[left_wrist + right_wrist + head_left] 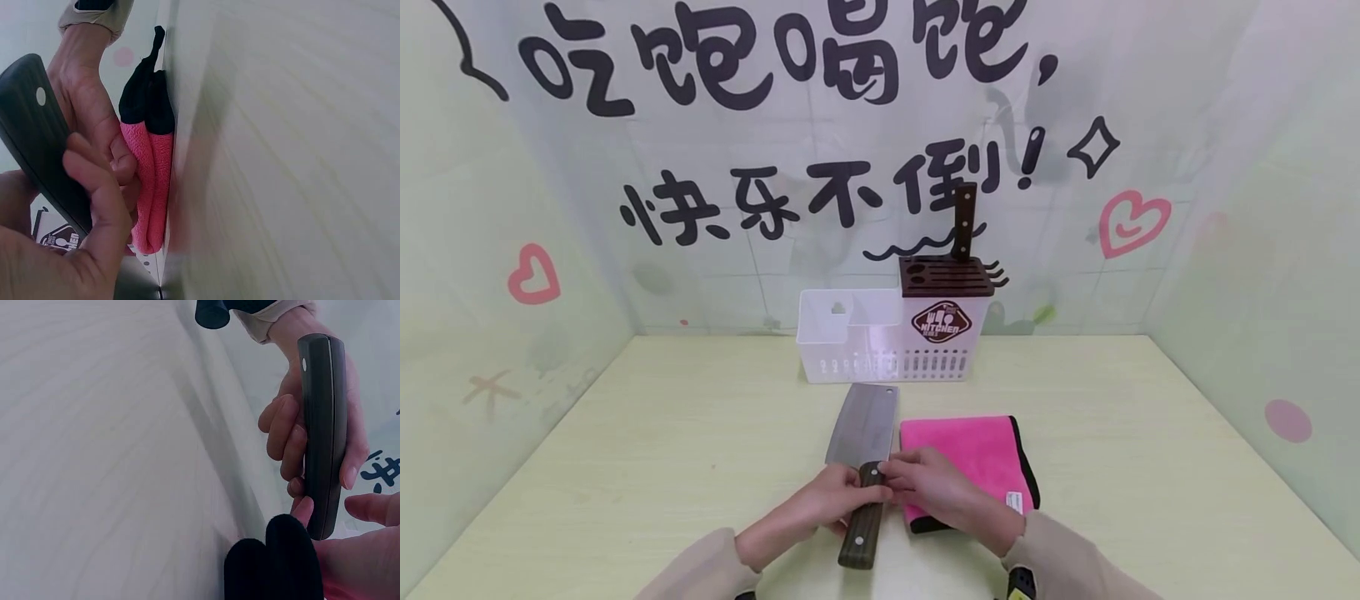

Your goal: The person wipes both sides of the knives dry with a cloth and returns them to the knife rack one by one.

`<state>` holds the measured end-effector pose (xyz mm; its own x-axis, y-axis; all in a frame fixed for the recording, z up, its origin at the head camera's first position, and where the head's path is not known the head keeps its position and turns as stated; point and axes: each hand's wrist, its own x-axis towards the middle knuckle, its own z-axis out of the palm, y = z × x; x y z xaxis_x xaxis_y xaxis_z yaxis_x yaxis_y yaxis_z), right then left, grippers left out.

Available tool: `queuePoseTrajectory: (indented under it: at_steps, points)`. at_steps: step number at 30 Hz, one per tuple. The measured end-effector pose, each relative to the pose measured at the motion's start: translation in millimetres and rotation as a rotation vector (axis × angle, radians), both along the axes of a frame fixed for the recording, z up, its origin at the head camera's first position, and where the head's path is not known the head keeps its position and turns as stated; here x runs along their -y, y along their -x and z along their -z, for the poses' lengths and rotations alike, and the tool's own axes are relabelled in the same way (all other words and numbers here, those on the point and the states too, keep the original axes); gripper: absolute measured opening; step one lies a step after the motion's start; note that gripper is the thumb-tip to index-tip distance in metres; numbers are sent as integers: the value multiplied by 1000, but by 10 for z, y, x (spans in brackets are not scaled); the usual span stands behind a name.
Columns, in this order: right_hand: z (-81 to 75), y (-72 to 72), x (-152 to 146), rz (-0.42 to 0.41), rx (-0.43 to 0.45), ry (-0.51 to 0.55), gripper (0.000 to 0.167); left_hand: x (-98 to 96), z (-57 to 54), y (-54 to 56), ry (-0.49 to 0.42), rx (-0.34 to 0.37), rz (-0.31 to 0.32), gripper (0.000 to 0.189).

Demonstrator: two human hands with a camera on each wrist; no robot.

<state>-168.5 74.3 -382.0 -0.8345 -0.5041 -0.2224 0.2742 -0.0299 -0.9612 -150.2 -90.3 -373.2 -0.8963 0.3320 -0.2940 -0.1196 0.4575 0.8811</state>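
A cleaver with a broad metal blade and dark riveted handle points away from me, its blade toward the white rack. My left hand grips the handle, thumb laid across it. From the other side my right hand pinches the handle's upper end near the blade. The left wrist view shows the handle held above the table, with the right hand behind it. A folded pink cloth with black edging lies beside the cleaver, partly under my right hand and forearm.
At the back stands a white rack with an open compartment on the left. Its right part is a slotted brown-topped knife holder with one brown-handled knife upright in it. Printed walls enclose the pale table on three sides.
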Motion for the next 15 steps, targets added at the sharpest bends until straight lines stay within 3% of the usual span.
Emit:
queuePoseTrajectory:
  at_steps: [10, 15]
  points:
    - [51, -22, 27, 5, 33, 42, 12, -40, 57, -70, 2, -47, -8, 31]
    - [54, -37, 33, 7, 23, 43, 10, -47, 80, -120, -19, -61, 2, 32]
